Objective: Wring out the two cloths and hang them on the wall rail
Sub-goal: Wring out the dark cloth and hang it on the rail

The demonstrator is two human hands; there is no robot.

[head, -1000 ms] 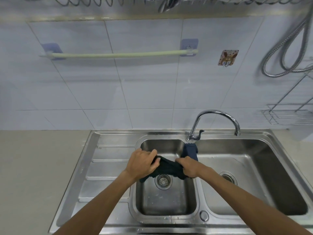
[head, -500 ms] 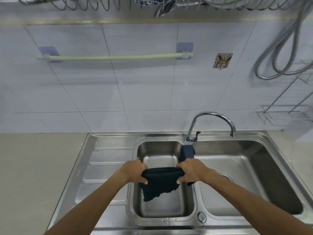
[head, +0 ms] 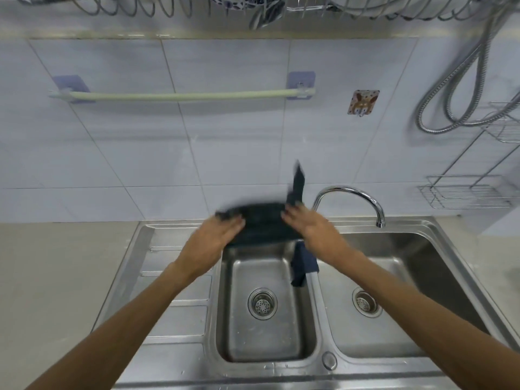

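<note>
Hands at frame centre: your left hand (head: pixel 218 238) and right hand (head: pixel 311 226) each grip an end of a dark cloth (head: pixel 263 222) stretched between them above the sink (head: pixel 439 257), below the wall rail (head: pixel 180 96), while a second dark cloth (head: pixel 303 264) drapes over the sink divider.

Both hands are smeared by motion: the left hand (head: pixel 216 237) and right hand (head: pixel 309 225) show no clear finger outlines, so how each grip closes on the dark cloth (head: pixel 261 223) cannot be told. The cloth's edges are blurred too, and its lower part is covered by both hands. A second cloth (head: pixel 302 266) on the sink divider is partly hidden behind the right forearm. The dish rack (head: pixel 168 7) is cut off by the top edge, the wire shelf (head: pixel 464 192) and hose (head: pixel 461 88) by the right edge.
</note>
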